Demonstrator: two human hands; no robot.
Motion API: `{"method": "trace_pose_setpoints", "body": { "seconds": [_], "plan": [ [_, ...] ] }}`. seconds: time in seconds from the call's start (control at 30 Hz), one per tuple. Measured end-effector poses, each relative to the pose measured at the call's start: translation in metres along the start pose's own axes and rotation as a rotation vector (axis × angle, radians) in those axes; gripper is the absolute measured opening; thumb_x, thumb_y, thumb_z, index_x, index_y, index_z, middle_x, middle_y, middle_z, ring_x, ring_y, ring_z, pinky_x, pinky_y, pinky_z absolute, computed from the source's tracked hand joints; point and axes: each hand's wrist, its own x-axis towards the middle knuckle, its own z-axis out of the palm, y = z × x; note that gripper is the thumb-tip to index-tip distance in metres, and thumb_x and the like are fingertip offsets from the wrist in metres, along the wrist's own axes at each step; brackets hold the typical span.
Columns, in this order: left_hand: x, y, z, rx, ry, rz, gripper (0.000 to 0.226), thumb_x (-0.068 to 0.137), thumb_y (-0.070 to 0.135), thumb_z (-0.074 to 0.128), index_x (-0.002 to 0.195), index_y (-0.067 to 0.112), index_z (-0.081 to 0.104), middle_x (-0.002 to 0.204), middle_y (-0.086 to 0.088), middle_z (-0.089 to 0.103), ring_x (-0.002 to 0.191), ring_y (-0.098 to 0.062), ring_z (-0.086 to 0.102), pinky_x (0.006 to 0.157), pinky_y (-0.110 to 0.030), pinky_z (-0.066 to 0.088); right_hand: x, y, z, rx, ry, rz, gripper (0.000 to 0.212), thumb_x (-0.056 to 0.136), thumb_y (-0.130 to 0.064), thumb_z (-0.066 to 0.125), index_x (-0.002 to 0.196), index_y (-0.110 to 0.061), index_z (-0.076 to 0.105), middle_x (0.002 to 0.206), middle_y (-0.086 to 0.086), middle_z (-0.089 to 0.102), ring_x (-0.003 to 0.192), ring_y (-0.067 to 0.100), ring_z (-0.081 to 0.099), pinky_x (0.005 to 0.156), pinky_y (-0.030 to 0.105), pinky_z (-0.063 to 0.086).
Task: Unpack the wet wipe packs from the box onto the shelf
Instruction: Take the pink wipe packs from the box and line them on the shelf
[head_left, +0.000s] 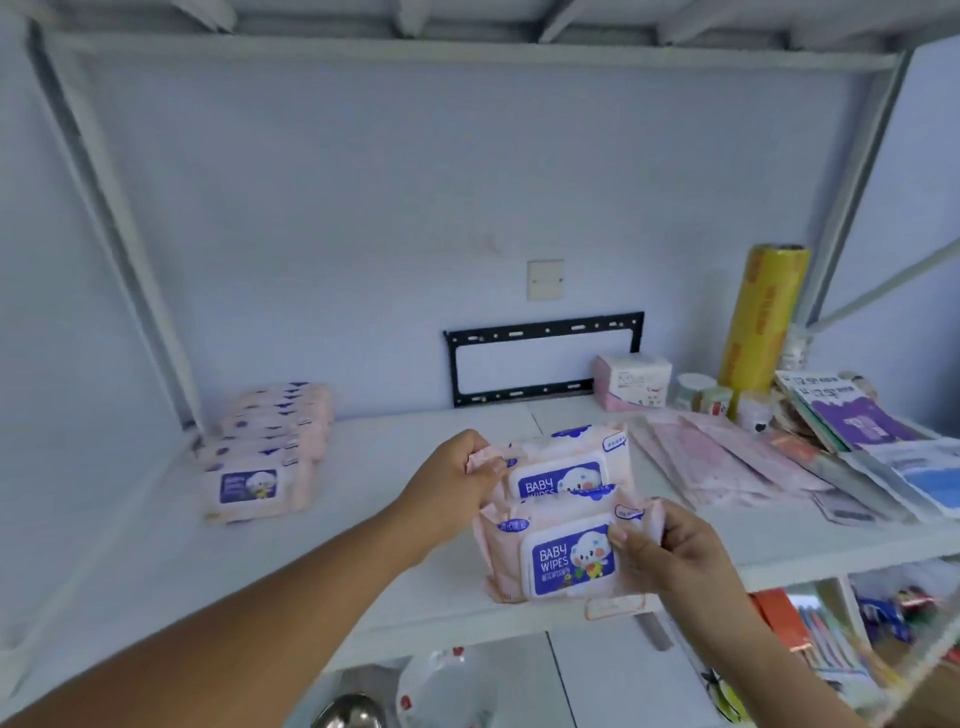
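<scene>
Packs, two, soft pink wrappers, each with a white flip lid bearing a blue label reading "BABY WIPES" and a cartoon animal. Near pack (550, 556) sits over the near edge of the shelf (389, 519), label facing the camera. Far pack (561, 467) is just behind it, its lower part hidden by the near one; the two touch or almost touch. Cannot tell whether either rests on the shelf or is held just above it.

Left hand (457, 483) pinches the crimped left end of the far pack, fingers curled round the seam. Right hand (670, 551) grips the right end of the near pack, thumb on the front beside the label, fingers wrapped behind.

Stack (265, 457) of matching packs lies at the far left of the shelf, running in a row toward the wall, well apart from the held pair.

Right side of the shelf: flat pink packets (727, 462) fanned out, booklets (857, 415) beyond them, a tissue box (631, 382) by the wall, a tall yellow roll (763, 317) standing upright. Black bracket (543, 332) on the wall behind.
</scene>
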Motion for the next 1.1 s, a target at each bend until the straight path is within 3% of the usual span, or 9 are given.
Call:
{"method": "trace_pose_setpoints", "body": {
  "seconds": [0.1, 0.23, 0.37, 0.5, 0.6, 0.67, 0.9, 1.03, 1.1],
  "plan": [
    [-0.01, -0.032, -0.059, -0.033, 0.011, -0.057, 0.023, 0.101, 0.022, 0.058, 0.078, 0.024, 0.052, 0.073, 0.001, 0.058, 0.07, -0.016, 0.049, 0.068, -0.029, 0.04, 0.012, 0.008, 0.059, -0.011, -0.069, 0.024, 0.039, 0.095, 0.0, 0.062, 0.065, -0.023, 0.071, 0.092, 0.016, 0.079, 0.086, 0.033, 0.077, 0.072, 0.041, 0.059],
    [-0.023, -0.075, -0.141, -0.048, 0.049, -0.157, 0.022, 0.093, 0.03, 0.061, 0.072, 0.033, 0.057, 0.082, -0.007, 0.064, 0.08, -0.022, 0.056, 0.073, -0.041, 0.048, 0.028, 0.027, 0.142, -0.017, -0.147, 0.075, 0.005, 0.096, -0.004, 0.064, 0.093, -0.005, 0.068, 0.1, 0.014, 0.079, 0.091, 0.034, 0.077, 0.078, 0.045, 0.06],
    [-0.029, -0.117, -0.213, -0.13, 0.055, -0.205, 0.027, 0.078, 0.045, 0.067, 0.098, 0.026, 0.067, 0.112, -0.014, 0.072, 0.108, -0.037, 0.069, 0.095, -0.056, 0.054, 0.037, 0.043, 0.222, -0.017, -0.201, 0.088, 0.007, 0.097, -0.007, 0.063, 0.1, -0.005, 0.069, 0.099, 0.009, 0.08, 0.091, 0.03, 0.077, 0.078, 0.043, 0.062],
    [-0.025, -0.16, -0.258, -0.203, 0.072, -0.232, 0.008, 0.098, 0.023, 0.062, 0.094, 0.016, 0.062, 0.103, -0.007, 0.071, 0.094, -0.021, 0.065, 0.078, -0.041, 0.051, 0.044, 0.061, 0.279, -0.014, -0.23, 0.102, 0.014, 0.097, -0.002, 0.061, 0.1, -0.009, 0.072, 0.099, 0.008, 0.08, 0.091, 0.029, 0.077, 0.074, 0.037, 0.06],
    [-0.019, -0.189, -0.28, -0.21, 0.055, -0.265, 0.031, 0.088, 0.035, 0.068, 0.105, 0.01, 0.06, 0.11, -0.001, 0.072, 0.1, -0.017, 0.067, 0.086, -0.041, 0.054, 0.046, 0.073, 0.306, 0.014, -0.264, 0.137, 0.016, 0.097, 0.0, 0.061, 0.1, -0.011, 0.073, 0.101, 0.01, 0.08, 0.093, 0.03, 0.077, 0.072, 0.034, 0.059],
    [-0.014, -0.202, -0.287, -0.227, 0.053, -0.304, 0.024, 0.094, 0.03, 0.067, 0.113, 0.017, 0.065, 0.116, 0.003, 0.075, 0.108, -0.018, 0.071, 0.096, -0.048, 0.057, 0.047, 0.082, 0.319, 0.04, -0.286, 0.179, 0.014, 0.097, -0.001, 0.062, 0.097, -0.011, 0.072, 0.102, 0.012, 0.079, 0.092, 0.029, 0.077, 0.068, 0.032, 0.059],
    [0.011, -0.244, -0.309, -0.179, 0.092, -0.329, 0.015, 0.096, 0.027, 0.067, 0.111, 0.022, 0.066, 0.118, 0.006, 0.073, 0.112, -0.018, 0.07, 0.092, -0.05, 0.059, 0.083, 0.113, 0.347, 0.02, -0.337, 0.231, 0.015, 0.097, -0.008, 0.063, 0.111, -0.009, 0.07, 0.105, 0.01, 0.079, 0.096, 0.031, 0.076, 0.073, 0.041, 0.061],
    [0.021, -0.259, -0.315, -0.217, 0.142, -0.372, 0.005, 0.097, 0.012, 0.065, 0.097, 0.017, 0.063, 0.104, 0.001, 0.074, 0.095, -0.015, 0.071, 0.07, -0.03, 0.059, 0.107, 0.128, 0.364, 0.057, -0.353, 0.254, 0.019, 0.098, -0.008, 0.063, 0.114, -0.012, 0.071, 0.107, 0.011, 0.079, 0.098, 0.033, 0.076, 0.082, 0.048, 0.059],
    [0.027, -0.267, -0.32, -0.218, 0.134, -0.385, 0.01, 0.093, 0.012, 0.07, 0.092, 0.018, 0.063, 0.098, 0.001, 0.075, 0.091, -0.017, 0.072, 0.068, -0.03, 0.057, 0.118, 0.135, 0.373, 0.061, -0.345, 0.255, 0.017, 0.097, -0.006, 0.063, 0.111, -0.01, 0.072, 0.105, 0.011, 0.079, 0.095, 0.03, 0.076, 0.072, 0.04, 0.061]
  ]
}}
